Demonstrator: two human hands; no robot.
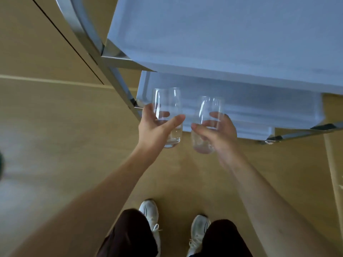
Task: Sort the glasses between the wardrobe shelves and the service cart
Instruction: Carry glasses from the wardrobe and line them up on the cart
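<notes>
I stand at the service cart (pixel 213 43) with a clear glass in each hand. My left hand (pixel 154 130) wraps the left glass (pixel 168 115) low on its body, thumb across the near side, fingers curled behind. My right hand (pixel 217 132) grips the right glass (pixel 208 123) the same way. Both glasses are upright, mouths pointing away from me, side by side but not touching, so they will not knock together. They hang in the air just in front of the cart's lower tray (pixel 259 112), below the top tray. I judge I am bringing them toward that lower tray. My shoes (pixel 150 212) are on the wooden floor (pixel 65 136) below.
</notes>
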